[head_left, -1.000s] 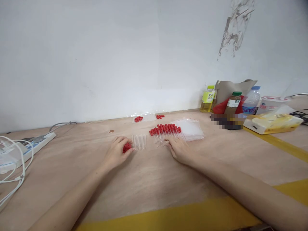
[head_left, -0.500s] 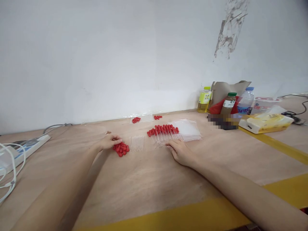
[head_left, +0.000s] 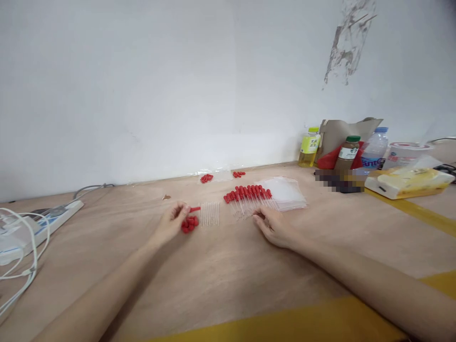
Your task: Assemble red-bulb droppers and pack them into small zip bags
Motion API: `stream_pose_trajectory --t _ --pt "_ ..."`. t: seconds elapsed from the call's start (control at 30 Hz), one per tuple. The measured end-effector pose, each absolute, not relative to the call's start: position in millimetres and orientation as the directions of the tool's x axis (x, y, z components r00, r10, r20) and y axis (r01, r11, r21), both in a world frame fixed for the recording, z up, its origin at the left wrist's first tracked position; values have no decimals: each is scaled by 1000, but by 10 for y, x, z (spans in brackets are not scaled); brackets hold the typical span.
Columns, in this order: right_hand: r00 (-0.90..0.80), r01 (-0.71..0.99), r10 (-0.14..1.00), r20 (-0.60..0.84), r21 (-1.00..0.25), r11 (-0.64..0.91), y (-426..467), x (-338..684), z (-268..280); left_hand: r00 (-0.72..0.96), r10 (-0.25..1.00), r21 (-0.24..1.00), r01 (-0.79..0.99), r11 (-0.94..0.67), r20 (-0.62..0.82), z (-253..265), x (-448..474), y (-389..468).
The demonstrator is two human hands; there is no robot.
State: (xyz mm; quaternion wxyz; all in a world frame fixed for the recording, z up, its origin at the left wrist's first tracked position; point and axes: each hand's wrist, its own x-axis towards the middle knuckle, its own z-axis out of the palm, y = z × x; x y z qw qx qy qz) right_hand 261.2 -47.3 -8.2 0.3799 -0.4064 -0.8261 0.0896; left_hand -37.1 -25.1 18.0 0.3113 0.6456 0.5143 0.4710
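My left hand (head_left: 174, 221) pinches a red rubber dropper bulb (head_left: 194, 209) between thumb and forefinger, its narrow end pointing right. Just below it lies a small pile of loose red bulbs (head_left: 190, 224), partly covered by the fingers. A row of bare clear glass tubes (head_left: 210, 213) lies side by side right of the pile. Farther right, assembled droppers (head_left: 249, 194) with red bulbs are fanned out, bulbs toward the wall. My right hand (head_left: 270, 225) rests at their lower tips with fingers curled together; whether anything is between them is hidden.
Clear plastic bags (head_left: 285, 192) lie right of the droppers. Two small groups of red bulbs (head_left: 206, 178) sit on plastic near the wall. Bottles (head_left: 309, 148), a paper bag (head_left: 352, 128) and a tissue pack (head_left: 406, 183) stand right; a power strip (head_left: 59, 218) with cables lies left.
My left hand has lifted a red bulb from the pile and turned it toward the glass tubes. My right hand stays by the dropper tips. The view has shifted slightly left.
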Motion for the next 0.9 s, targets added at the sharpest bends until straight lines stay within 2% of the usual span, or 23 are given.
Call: stream_pose_trajectory --t 0.07,0.13,0.2,0.27,0.37,0.67,0.9 --pt "-411 581 722 557 -450 678 -458 2529 -19 84 970 947 211 -243 230 67 -181 -429" --pt "-453 564 701 552 -432 704 -447 2431 28 45 982 982 38 -187 185 -36 -14 -553" --pt "-469 561 691 550 -419 714 -450 2342 38 54 995 992 -105 -76 82 -101 102 -618" --pt "-464 569 691 555 -411 712 -467 2282 8 68 998 984 -180 -2 15 -129 157 -639" --pt "-466 572 683 563 -397 718 -501 2250 -78 82 997 974 -224 18 1 -135 166 -633" --pt "-505 559 664 551 -378 738 -524 2208 -166 127 992 989 -147 21 -2 -115 184 -649" --pt "-534 525 660 528 -405 748 -548 2226 -128 193 975 981 135 -142 115 -121 203 -694"
